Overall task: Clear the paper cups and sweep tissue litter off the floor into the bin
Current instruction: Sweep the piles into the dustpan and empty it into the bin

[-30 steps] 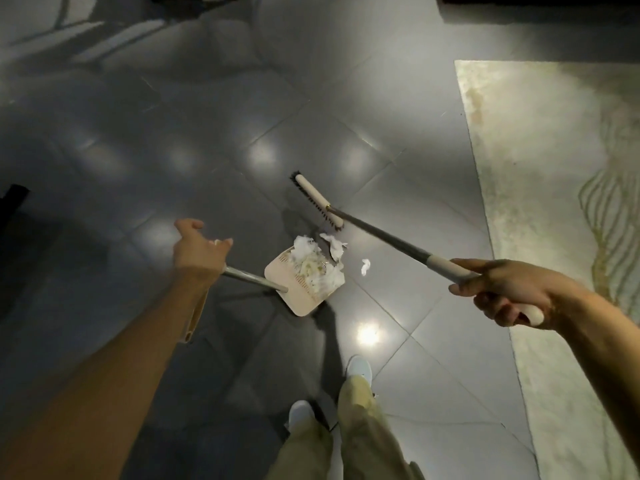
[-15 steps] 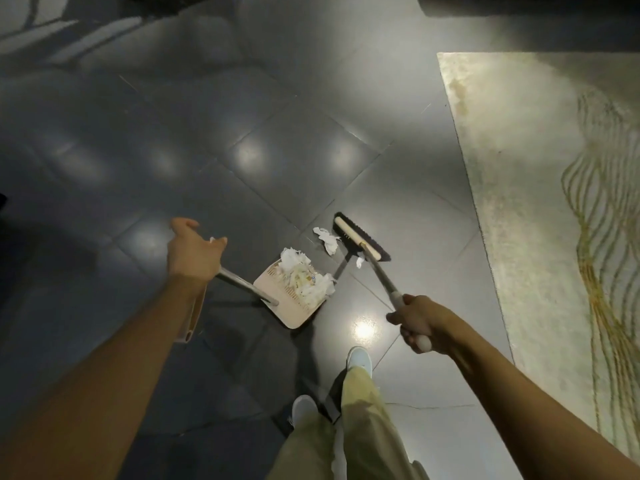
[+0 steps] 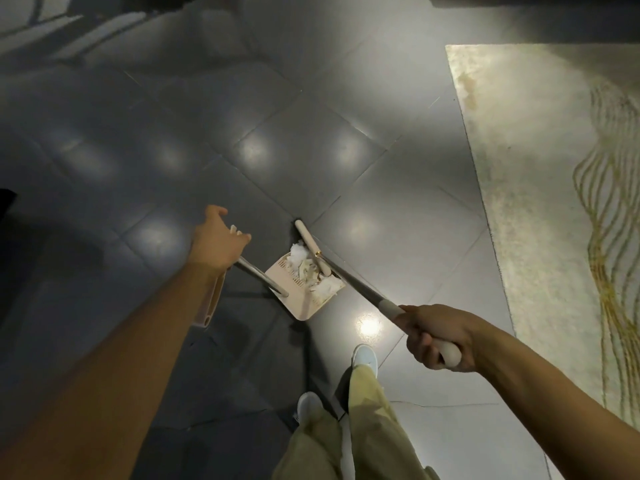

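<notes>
Broom [image 3: 311, 247] drawn to dustpan [image 3: 301, 304] mouth — tissue [image 3: 325, 289] inside | right hand [image 3: 436, 336] grips handle

Two hands [image 3: 219, 245] [image 3: 434, 336], one broom [image 3: 356, 286], one dustpan [image 3: 304, 304], two white shoes [image 3: 364, 354] [image 3: 309, 405], one rug [image 3: 554, 202].

free: floor [image 3: 294, 150] ahead | blocked: broom [image 3: 310, 246] across dustpan [image 3: 294, 301] mouth | left edge: perhaps furniture [image 3: 5, 209]

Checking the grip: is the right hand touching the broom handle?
Touching: in the head view the right hand is curled round the broom handle.
</notes>
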Demonstrator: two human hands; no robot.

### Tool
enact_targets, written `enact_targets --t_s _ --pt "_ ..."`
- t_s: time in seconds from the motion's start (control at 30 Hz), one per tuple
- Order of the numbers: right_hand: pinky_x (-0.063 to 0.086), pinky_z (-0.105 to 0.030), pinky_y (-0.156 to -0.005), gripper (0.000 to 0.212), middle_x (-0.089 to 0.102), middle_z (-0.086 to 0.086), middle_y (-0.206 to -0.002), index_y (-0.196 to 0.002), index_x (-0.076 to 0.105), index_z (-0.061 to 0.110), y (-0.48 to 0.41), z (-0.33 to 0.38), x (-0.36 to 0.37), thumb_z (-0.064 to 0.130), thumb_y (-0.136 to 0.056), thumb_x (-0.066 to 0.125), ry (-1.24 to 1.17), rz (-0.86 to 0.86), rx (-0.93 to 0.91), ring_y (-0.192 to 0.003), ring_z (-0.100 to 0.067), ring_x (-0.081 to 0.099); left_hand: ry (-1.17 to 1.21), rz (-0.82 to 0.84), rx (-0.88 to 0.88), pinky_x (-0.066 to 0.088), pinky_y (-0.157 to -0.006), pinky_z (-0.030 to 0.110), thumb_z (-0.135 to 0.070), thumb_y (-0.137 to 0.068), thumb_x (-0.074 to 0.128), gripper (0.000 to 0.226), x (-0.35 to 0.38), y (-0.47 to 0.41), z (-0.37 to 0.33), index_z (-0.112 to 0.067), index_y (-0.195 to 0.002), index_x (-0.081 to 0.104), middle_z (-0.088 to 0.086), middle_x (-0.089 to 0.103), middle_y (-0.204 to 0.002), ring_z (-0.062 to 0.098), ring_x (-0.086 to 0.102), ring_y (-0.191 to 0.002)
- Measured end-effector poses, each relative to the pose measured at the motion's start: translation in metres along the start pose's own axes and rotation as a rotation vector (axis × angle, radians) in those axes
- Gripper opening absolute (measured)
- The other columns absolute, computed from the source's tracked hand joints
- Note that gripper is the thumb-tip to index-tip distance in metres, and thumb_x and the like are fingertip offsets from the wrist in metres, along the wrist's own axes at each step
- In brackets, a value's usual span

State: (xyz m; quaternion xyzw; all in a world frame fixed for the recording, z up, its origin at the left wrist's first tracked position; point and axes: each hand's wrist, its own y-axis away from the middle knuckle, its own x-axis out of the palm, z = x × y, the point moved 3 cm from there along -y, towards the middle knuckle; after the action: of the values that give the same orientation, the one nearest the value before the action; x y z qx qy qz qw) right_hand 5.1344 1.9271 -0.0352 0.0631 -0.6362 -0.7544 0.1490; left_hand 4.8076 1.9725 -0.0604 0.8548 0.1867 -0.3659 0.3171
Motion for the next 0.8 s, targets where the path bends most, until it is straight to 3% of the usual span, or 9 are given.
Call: enact_targets --t_s 0.07,0.17,0.33,0.5,0.6,0.67,0.7,0.77,0.8 --pt "0.031 -0.014 -0.029 0.015 0.043 -0.004 -0.047 -0.111 0.051 0.015 -0.005 -0.003 -0.002 0.014 -0.098 0.044 -0.019 -0.001 -0.005 -0.033 -0.007 0.037 -0.017 0.014 0.033 0.053 -0.083 0.043 -0.016 -0.085 0.064 0.056 0.0 0.004 0.003 -0.016 -0.135 0.038 0.011 0.06 -0.1 0.035 0.061 -0.096" --pt "0.035 -0.016 -0.032 0.024 0.048 -0.009 -0.061 -0.122 0.047 0.02 -0.015 -0.011 0.001 0.014 -0.098 0.045 0.009 0.006 -0.014 -0.041 -0.011 0.045 -0.028 0.023 0.072 0.052 -0.085 0.04 -0.009 -0.088 0.058 0.052 0.002 0.011 0.008 -0.02 -0.136 0.042 0.008 0.056 -0.091 0.032 0.06 -0.092" --pt "0.035 -0.015 -0.033 0.029 0.046 -0.004 -0.048 -0.125 0.045 0.021 -0.023 -0.024 0.007 0.012 -0.097 0.045 0.066 0.01 -0.041 -0.035 -0.008 0.039 0.0 0.013 0.097 0.051 -0.074 0.031 -0.006 -0.089 0.057 0.038 0.008 0.024 0.008 -0.016 -0.125 0.057 0.015 0.06 -0.104 0.025 0.055 -0.08" --pt "0.033 -0.015 -0.033 0.032 0.044 -0.002 -0.046 -0.129 0.045 0.019 -0.023 -0.035 0.017 0.013 -0.097 0.046 0.131 -0.023 -0.072 -0.034 -0.007 0.037 -0.047 -0.02 0.067 0.04 -0.094 0.024 -0.01 -0.09 0.059 0.039 0.011 0.035 0.007 -0.01 -0.129 0.057 0.014 0.064 -0.119 0.027 0.059 -0.108" --pt "0.035 -0.016 -0.034 0.041 0.045 -0.003 -0.049 -0.136 0.04 0.024 -0.022 -0.047 0.021 0.013 -0.097 0.048 0.139 -0.019 -0.081 -0.035 -0.007 0.04 -0.044 -0.026 0.042 0.038 -0.097 0.025 -0.011 -0.091 0.056 0.048 0.013 0.042 0.008 -0.012 -0.138 0.047 0.014 0.066 -0.109 0.028 0.057 -0.111" --pt "0.037 -0.017 -0.035 0.045 0.046 -0.005 -0.053 -0.139 0.038 0.025 -0.023 -0.055 0.022 0.014 -0.097 0.048 0.13 -0.03 -0.07 -0.036 -0.008 0.041 -0.021 -0.031 0.012 0.044 -0.088 0.03 -0.01 -0.091 0.053 0.061 0.017 0.048 0.008 -0.019 -0.147 0.031 0.006 0.062 -0.086 0.029 0.058 -0.102" --pt "0.038 -0.017 -0.035 0.047 0.047 -0.006 -0.054 -0.141 0.037 0.027 -0.024 -0.061 0.022 0.014 -0.098 0.049 0.123 -0.04 -0.061 -0.036 -0.008 0.042 0.02 -0.036 -0.02 0.049 -0.076 0.032 -0.01 -0.09 0.052 0.068 0.019 0.051 0.009 -0.023 -0.15 0.021 0.006 0.059 -0.084 0.029 0.06 -0.091" --pt "0.039 -0.017 -0.036 0.051 0.048 -0.006 -0.055 -0.144 0.033 0.029 -0.025 -0.073 0.023 0.014 -0.098 0.049 0.116 -0.05 -0.048 -0.037 -0.008 0.042 0.102 -0.042 -0.096 0.05 -0.048 0.03 -0.007 -0.089 0.053 0.079 0.025 0.057 0.011 -0.03 -0.151 0.01 0.011 0.058 -0.095 0.024 0.059 -0.065" --pt "0.039 -0.017 -0.036 0.053 0.048 -0.006 -0.055 -0.145 0.031 0.03 -0.024 -0.079 0.024 0.014 -0.098 0.049 0.114 -0.049 -0.045 -0.038 -0.008 0.043 0.123 -0.034 -0.117 0.048 -0.043 0.03 -0.006 -0.089 0.054 0.08 0.028 0.061 0.013 -0.031 -0.15 0.009 0.012 0.056 -0.099 0.02 0.057 -0.06"
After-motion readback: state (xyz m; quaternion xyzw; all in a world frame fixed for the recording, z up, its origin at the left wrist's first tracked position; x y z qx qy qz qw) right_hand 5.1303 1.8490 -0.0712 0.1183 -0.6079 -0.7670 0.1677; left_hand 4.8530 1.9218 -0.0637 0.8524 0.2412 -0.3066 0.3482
